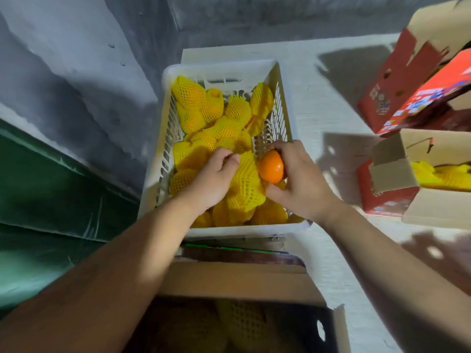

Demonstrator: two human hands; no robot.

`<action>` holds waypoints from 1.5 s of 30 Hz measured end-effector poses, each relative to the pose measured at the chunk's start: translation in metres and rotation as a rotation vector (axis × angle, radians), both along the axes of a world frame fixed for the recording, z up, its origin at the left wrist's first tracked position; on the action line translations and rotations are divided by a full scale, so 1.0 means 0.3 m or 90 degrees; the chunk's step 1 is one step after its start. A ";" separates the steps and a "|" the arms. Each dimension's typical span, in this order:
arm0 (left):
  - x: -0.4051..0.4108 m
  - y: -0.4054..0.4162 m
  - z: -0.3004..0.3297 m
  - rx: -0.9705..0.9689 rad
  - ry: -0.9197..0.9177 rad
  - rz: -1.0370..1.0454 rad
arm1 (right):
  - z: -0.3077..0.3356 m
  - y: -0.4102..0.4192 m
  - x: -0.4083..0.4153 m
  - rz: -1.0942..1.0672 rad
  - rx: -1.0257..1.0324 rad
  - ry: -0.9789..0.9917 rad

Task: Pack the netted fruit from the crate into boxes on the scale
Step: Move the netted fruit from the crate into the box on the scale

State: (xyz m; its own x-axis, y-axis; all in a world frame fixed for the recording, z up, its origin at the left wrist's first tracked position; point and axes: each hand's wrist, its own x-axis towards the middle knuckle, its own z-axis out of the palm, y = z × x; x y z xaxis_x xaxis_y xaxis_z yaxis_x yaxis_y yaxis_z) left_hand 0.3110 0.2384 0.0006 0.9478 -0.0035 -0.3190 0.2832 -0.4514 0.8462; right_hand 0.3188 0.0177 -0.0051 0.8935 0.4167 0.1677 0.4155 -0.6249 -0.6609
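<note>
A white plastic crate (224,67) in the middle holds several fruits in yellow foam netting (219,115). My right hand (298,179) grips a bare orange fruit (271,166) at the crate's right side. My left hand (214,177) pinches a yellow net sleeve (246,187) lying on the pile, right beside the orange. An open cardboard box (237,284) sits near me below the crate, with netted fruit (242,324) dimly visible inside. No scale can be made out.
At the right, an open red-and-brown box (392,179) holds netted fruit. Another red box (407,87) lies tilted at the back right. All stand on a white surface (331,103). A grey wall and green sheet (51,179) lie to the left.
</note>
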 end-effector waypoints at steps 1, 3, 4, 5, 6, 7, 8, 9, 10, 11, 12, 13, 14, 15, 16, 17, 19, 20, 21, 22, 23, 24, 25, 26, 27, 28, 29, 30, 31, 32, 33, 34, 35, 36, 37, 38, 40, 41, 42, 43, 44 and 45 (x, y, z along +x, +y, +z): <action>-0.004 0.004 0.010 -0.018 0.028 0.047 | -0.013 0.002 -0.013 -0.005 -0.022 -0.021; -0.020 0.004 0.033 -0.028 0.055 0.114 | -0.016 0.009 -0.020 -0.010 -0.080 -0.037; -0.034 -0.001 0.043 -0.027 0.049 0.141 | -0.011 0.013 -0.019 -0.009 -0.098 -0.032; -0.051 -0.005 0.055 -0.036 0.045 0.171 | -0.002 0.018 -0.019 -0.006 -0.103 -0.022; -0.067 -0.010 0.071 -0.054 0.044 0.204 | 0.013 0.023 -0.026 -0.002 -0.091 -0.001; -0.079 -0.015 0.088 -0.074 0.044 0.234 | 0.034 0.028 -0.037 -0.002 -0.059 0.028; -0.095 -0.019 0.114 -0.094 0.048 0.259 | 0.059 0.032 -0.050 -0.002 -0.021 0.052; -0.110 -0.022 0.137 -0.123 0.062 0.283 | 0.089 0.038 -0.067 -0.004 -0.001 0.061; -0.124 -0.022 0.157 -0.177 0.082 0.311 | 0.123 0.044 -0.083 -0.009 0.002 0.052; -0.131 -0.022 0.170 -0.252 0.108 0.341 | 0.158 0.050 -0.099 -0.015 -0.005 0.041; -0.143 -0.022 0.181 -0.337 0.132 0.360 | 0.193 0.060 -0.117 -0.022 0.008 0.041; -0.164 -0.023 0.189 -0.405 0.146 0.360 | 0.230 0.073 -0.140 -0.034 0.041 0.060; -0.185 -0.025 0.196 -0.426 0.134 0.350 | 0.267 0.090 -0.165 -0.051 0.103 0.101; -0.202 -0.026 0.203 -0.375 0.103 0.333 | 0.300 0.106 -0.193 -0.062 0.170 0.153; -0.217 -0.027 0.207 -0.290 0.072 0.321 | 0.326 0.119 -0.222 -0.060 0.225 0.207; -0.230 -0.026 0.211 -0.214 0.042 0.314 | 0.346 0.126 -0.250 -0.049 0.250 0.245; -0.247 -0.018 0.212 -0.176 -0.008 0.287 | 0.367 0.134 -0.298 -0.001 0.245 0.281; -0.255 -0.011 0.216 -0.178 -0.026 0.273 | 0.379 0.138 -0.319 0.021 0.243 0.290; -0.266 -0.006 0.225 -0.174 -0.034 0.265 | 0.387 0.142 -0.336 0.041 0.247 0.300; -0.273 0.001 0.228 -0.175 -0.035 0.263 | 0.392 0.150 -0.351 0.061 0.247 0.305; -0.282 0.009 0.234 -0.186 -0.038 0.262 | 0.392 0.158 -0.363 0.083 0.234 0.301; -0.288 0.016 0.238 -0.207 -0.040 0.259 | 0.388 0.166 -0.370 0.098 0.202 0.287; -0.290 0.023 0.240 -0.231 -0.040 0.254 | 0.380 0.171 -0.371 0.102 0.161 0.269; -0.290 0.028 0.239 -0.249 -0.030 0.260 | 0.371 0.176 -0.370 0.093 0.123 0.252; -0.291 0.034 0.235 -0.256 -0.013 0.271 | 0.361 0.178 -0.365 0.077 0.093 0.245; -0.287 0.042 0.223 -0.233 -0.002 0.271 | 0.353 0.178 -0.357 0.060 0.069 0.249; -0.287 0.051 0.212 -0.167 -0.009 0.238 | 0.348 0.176 -0.347 0.049 0.045 0.255; -0.290 0.063 0.199 -0.077 -0.025 0.177 | 0.343 0.175 -0.336 0.046 0.019 0.258; -0.296 0.071 0.192 0.009 -0.043 0.116 | 0.338 0.175 -0.323 0.049 -0.004 0.259; -0.295 0.077 0.184 0.069 -0.061 0.070 | 0.335 0.177 -0.310 0.050 -0.022 0.260; -0.294 0.083 0.177 0.098 -0.072 0.044 | 0.331 0.179 -0.295 0.051 -0.036 0.262; -0.291 0.086 0.171 0.106 -0.078 0.036 | 0.326 0.180 -0.283 0.052 -0.050 0.261; -0.289 0.085 0.171 0.110 -0.084 0.037 | 0.321 0.179 -0.269 0.059 -0.061 0.262; -0.286 0.083 0.173 0.108 -0.096 0.044 | 0.314 0.177 -0.258 0.075 -0.067 0.264; -0.283 0.082 0.178 0.112 -0.113 0.058 | 0.306 0.173 -0.248 0.100 -0.073 0.266; -0.277 0.082 0.184 0.122 -0.132 0.065 | 0.298 0.170 -0.237 0.131 -0.084 0.269; -0.262 0.084 0.189 0.174 -0.177 0.063 | 0.281 0.171 -0.222 0.186 -0.121 0.267; -0.253 0.088 0.189 0.211 -0.189 0.062 | 0.271 0.174 -0.215 0.199 -0.130 0.268; -0.245 0.093 0.191 0.239 -0.197 0.066 | 0.262 0.180 -0.210 0.201 -0.125 0.274; -0.236 0.100 0.188 0.261 -0.202 0.068 | 0.256 0.187 -0.204 0.194 -0.108 0.283; -0.227 0.106 0.185 0.276 -0.207 0.065 | 0.251 0.196 -0.198 0.182 -0.078 0.292; -0.221 0.110 0.180 0.270 -0.212 0.065 | 0.247 0.203 -0.192 0.167 -0.032 0.298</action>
